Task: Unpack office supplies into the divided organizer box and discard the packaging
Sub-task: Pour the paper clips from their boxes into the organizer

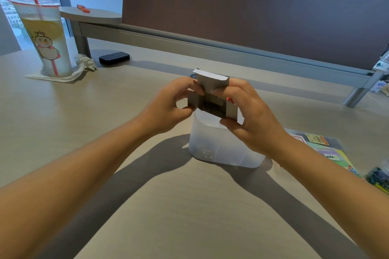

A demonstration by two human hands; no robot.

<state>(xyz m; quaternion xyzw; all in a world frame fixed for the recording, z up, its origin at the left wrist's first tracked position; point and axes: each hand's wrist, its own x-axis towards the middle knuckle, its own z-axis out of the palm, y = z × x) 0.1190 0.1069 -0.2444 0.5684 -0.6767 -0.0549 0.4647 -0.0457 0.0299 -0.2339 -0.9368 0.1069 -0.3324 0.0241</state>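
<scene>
left hand (169, 103): fingers curled; the left side flap of the small cardboard box (212, 95) is pinched between thumb and fingers.
right hand (251, 115): fingers curled round the box's right side; index fingertip is laid on the raised top flap, thumb is pressed on the right flap's lower corner.
small cardboard box: held off the surface between both sets of fingers, open end turned toward the camera, top flap folded up, side flaps spread. Metal paper clips (211, 107) are seen inside, just between the two thumbs.
organizer box (221, 147): translucent white, rounded corners, set on the surface (168, 206) directly below the fingers; its far rim is covered by the cardboard box. Dividers cannot be made out through the wall.
sticky-note pack (328, 153): flat on the surface right of the right hand, close to the wrist, partly hidden by the forearm.
bag of binder clips (379, 174): at the right frame edge, beyond the sticky-note pack; contents blurred.
drink cup (45, 35): far left of the left-hand fingers, red straw, stood on a napkin (63, 76).
black block (114, 58): well beyond the left-hand fingers, beside the divider leg.
partition panel (252, 16): behind everything, across the far edge.
</scene>
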